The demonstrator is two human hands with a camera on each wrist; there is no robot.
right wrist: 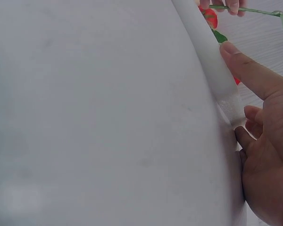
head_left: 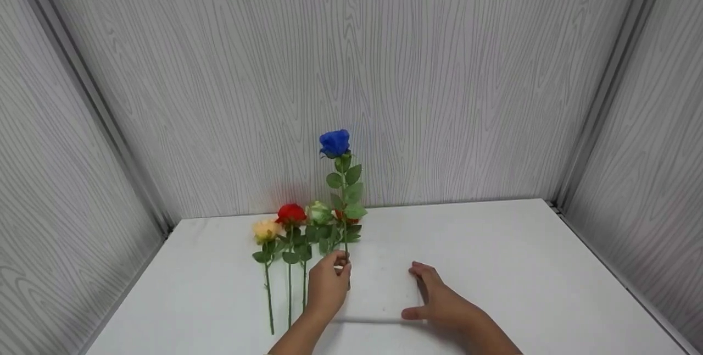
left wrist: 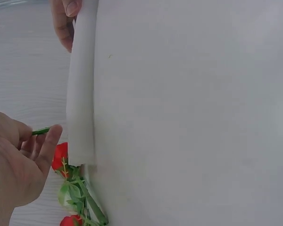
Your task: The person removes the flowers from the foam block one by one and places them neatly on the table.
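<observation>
In the head view my left hand (head_left: pixel 328 284) pinches the lower stem of a blue rose (head_left: pixel 335 143) between thumb and fingers. That rose stands upright, its leaves above the hand, its stem's lower end partly hidden. The left wrist view shows a short bit of green stem (left wrist: pixel 41 131) at the fingertips. To the right, my right hand (head_left: pixel 447 300) has thumb and fingers spread apart at the right side of a white, slab-like thing (head_left: pixel 379 294). In the right wrist view the thumb lies against its pale edge (right wrist: pixel 203 47). What this white thing is cannot be told.
Left of my left hand lie a peach rose (head_left: pixel 267 231), a red rose (head_left: pixel 291 214) and a pale green-white rose (head_left: pixel 318 212). Another red rose (head_left: pixel 351 216) is partly hidden behind the blue rose's leaves. Grey wood-grain panels (head_left: pixel 439 80) surround the white table (head_left: pixel 522 267).
</observation>
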